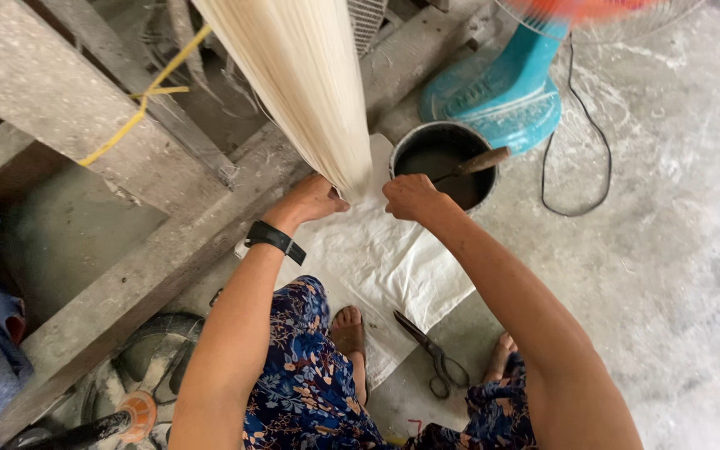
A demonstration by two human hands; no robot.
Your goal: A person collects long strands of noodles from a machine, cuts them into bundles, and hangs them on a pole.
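Closest to me are the knees in blue floral trousers and two bare feet on the concrete floor (pixel 668 275). A pair of dark scissors (pixel 435 354) lies shut between the feet, its tip on the lower edge of the white woven sack (pixel 377 258) spread flat on the floor. The sack's right edge ends well short of the open concrete, so there's loads of free room on the right side, only a black cable (pixel 602 158) looping over it.

Going further out, my left hand (pixel 310 200), black wristband just behind it, has its grip closed around the bottom end of the pale noodle bundle (pixel 302 75), thumb and fingers pinched on the left side of the tips. My right hand (pixel 410 198) sits just beside the same tips on the right; it looks curled, but I can't tell if it actually has hold of any strands. The bundle hangs down from above and narrows to a point just over the top of the sack.

The left side is tight: a grey wooden beam (pixel 168 250) runs diagonally right next to my left forearm. Just past my right hand sits a dark pot (pixel 443 158) with a wooden-handled tool (pixel 481 161) leaning on its rim, and behind that the teal fan base (pixel 502 92).
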